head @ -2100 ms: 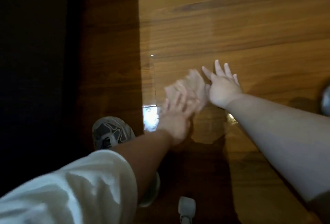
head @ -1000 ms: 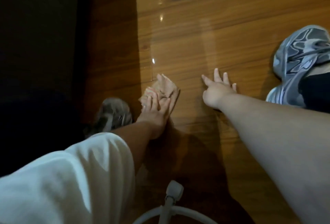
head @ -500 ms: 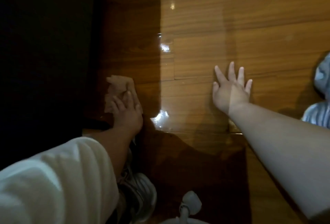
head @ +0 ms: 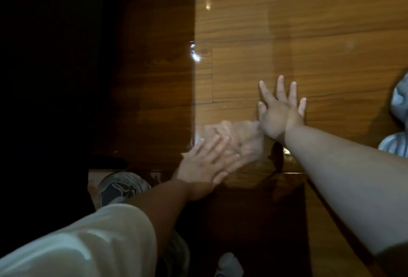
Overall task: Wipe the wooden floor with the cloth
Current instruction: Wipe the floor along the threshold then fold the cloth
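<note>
A small pale cloth (head: 245, 137) lies on the glossy wooden floor (head: 309, 45), blurred by motion. My left hand (head: 205, 166) presses on its near-left part with straight fingers. My right hand (head: 280, 113) rests flat on the floor just right of the cloth, fingers spread, its heel touching the cloth's right edge.
A grey sneaker (head: 120, 186) sits under my left forearm, another grey sneaker (head: 397, 122) at the right edge. The far left is dark shadow. A white object (head: 229, 264) pokes in at the bottom edge.
My left hand has swept the cloth to the right, out of the shadowed strip and up against my right hand. My right hand has stayed planted on the floor.
</note>
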Available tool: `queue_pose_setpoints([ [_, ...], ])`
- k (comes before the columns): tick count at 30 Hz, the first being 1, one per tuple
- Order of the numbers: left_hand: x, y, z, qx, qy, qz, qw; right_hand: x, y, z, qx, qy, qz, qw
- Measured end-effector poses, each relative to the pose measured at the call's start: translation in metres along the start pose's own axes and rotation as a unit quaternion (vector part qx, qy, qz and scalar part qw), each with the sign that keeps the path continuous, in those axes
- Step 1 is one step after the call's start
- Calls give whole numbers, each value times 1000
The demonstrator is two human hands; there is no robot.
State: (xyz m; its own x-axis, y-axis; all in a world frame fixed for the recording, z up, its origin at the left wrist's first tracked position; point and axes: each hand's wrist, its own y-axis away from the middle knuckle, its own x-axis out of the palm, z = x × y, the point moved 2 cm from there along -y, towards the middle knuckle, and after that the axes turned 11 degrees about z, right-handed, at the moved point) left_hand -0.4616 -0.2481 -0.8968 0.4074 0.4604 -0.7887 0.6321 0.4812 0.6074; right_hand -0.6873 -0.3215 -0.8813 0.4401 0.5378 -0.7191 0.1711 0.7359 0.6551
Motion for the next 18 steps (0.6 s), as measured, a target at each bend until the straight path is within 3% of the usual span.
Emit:
queue_pose_setpoints([
  [2,4,10,32,-151,31,-6,988,-2,1,-2,-3,-4,17,1000],
  [5,-3,32,75,-370,210,-44,904,-5,3,-2,-3,-7,26,1000],
  [7,-7,30,89,-419,281,-41,862,-6,5,-2,-4,-8,30,1000],
  [11,-8,8,91,-472,325,-69,816,-6,7,-2,-7,-10,31,999],
  [13,0,9,73,-438,274,-66,854,-6,8,0,-7,-6,40,999],
  [16,13,23,33,-280,150,-74,945,-5,8,0,-8,-6,26,1000],
  [18,15,27,33,-242,131,-64,959,-4,7,-1,-10,-6,22,1000],
])
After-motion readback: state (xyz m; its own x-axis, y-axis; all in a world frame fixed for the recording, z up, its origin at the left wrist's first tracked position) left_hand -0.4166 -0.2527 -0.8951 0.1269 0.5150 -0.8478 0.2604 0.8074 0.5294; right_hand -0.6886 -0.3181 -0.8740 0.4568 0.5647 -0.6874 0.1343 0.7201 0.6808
